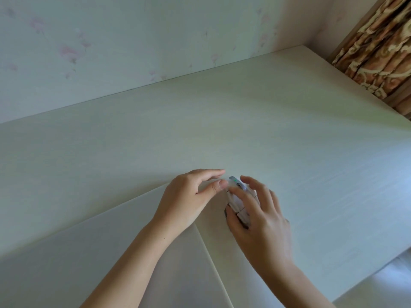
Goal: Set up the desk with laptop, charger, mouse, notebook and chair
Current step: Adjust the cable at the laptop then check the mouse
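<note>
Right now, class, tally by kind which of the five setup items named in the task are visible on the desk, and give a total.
Mouse: 1, white, on the pale desk, gripped by the right hand, with the left hand touching its front end
Laptop: 0
Charger: 0
Notebook: 0
Chair: 0
Total: 1

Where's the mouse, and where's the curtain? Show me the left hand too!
mouse [239, 197]: head view, on its white top shell between the fingers.
curtain [382, 50]: head view, on its patterned brown fabric.
left hand [186, 196]: head view, on the back of the hand.
</note>
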